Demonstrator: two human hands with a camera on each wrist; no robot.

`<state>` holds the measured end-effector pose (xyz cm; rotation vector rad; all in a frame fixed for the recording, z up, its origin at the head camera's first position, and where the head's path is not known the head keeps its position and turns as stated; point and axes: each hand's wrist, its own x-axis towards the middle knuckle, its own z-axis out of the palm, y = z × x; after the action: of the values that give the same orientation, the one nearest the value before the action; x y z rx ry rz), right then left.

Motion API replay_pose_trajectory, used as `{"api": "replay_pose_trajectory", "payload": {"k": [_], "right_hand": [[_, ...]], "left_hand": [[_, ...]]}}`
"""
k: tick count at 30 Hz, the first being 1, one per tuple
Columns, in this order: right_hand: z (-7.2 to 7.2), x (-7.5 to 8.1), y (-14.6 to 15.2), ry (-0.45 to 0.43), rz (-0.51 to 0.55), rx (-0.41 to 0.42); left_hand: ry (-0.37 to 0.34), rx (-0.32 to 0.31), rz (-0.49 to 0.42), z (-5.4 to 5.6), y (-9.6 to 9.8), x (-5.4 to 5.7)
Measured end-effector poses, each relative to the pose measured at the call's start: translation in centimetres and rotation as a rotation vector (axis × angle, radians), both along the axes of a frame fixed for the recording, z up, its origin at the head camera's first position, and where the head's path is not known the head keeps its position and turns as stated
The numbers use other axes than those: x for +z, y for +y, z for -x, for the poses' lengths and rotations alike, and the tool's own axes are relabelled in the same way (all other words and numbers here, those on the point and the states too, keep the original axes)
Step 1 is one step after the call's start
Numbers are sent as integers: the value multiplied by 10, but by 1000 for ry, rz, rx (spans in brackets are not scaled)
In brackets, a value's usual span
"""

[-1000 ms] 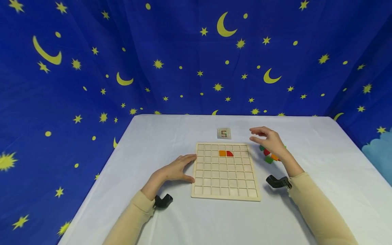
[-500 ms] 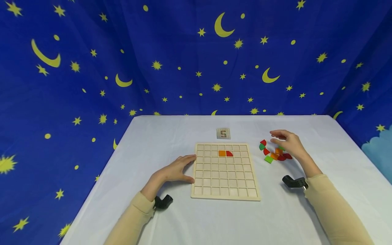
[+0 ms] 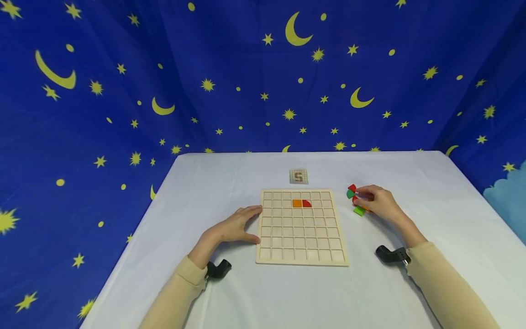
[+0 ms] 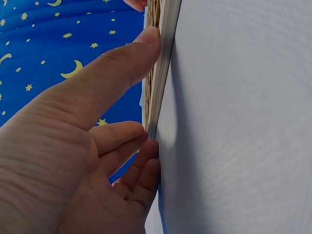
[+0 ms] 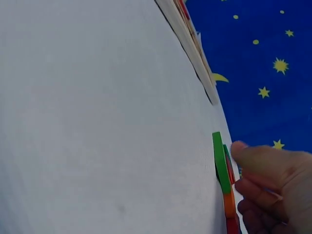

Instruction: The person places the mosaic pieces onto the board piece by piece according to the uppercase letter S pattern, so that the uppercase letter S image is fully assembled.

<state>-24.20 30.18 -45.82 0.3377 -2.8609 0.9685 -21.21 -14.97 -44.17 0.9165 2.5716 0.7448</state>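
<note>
My left hand (image 3: 236, 226) rests at the left edge of a square wooden grid board (image 3: 300, 259), thumb and fingertips touching its side. In the board's second row lie an orange square tile (image 3: 297, 203) and a red quarter-circle tile (image 3: 306, 204), side by side. Right of the board, my right hand (image 3: 382, 203) reaches down over loose tiles, thumb and forefinger apart around a red one. Near its fingertips are a green quarter-circle tile (image 3: 350, 194) and a light green tile (image 3: 359, 211). The palm hides the other tiles in the head view; the right wrist view shows an orange tile (image 5: 228, 204).
Behind the board lies a small card (image 3: 298, 177) printed with a grid and an S-like figure. A white cloth covers the table (image 3: 230, 183). Blue star-and-moon fabric (image 3: 246, 68) hangs behind and at the sides.
My right hand has moved right from beside the board's upper corner, then down to the loose tiles, covering several. My left hand stays at the board's edge. The head view has tilted slightly.
</note>
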Motion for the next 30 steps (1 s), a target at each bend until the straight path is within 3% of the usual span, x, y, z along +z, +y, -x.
{"api": "replay_pose_trajectory", "payload": {"k": [8,17,30], "right_hand": [[-4,-2,-4,12,-33,-4],[-2,-6,-9,86,-55,12],[-1,-5,-12,104,-64,11]], "left_hand": [[9,-8,-4,1,-1,-2],[10,-11,-14,1,-1,-2],[8,-12,-12,1,-1,-2]]}}
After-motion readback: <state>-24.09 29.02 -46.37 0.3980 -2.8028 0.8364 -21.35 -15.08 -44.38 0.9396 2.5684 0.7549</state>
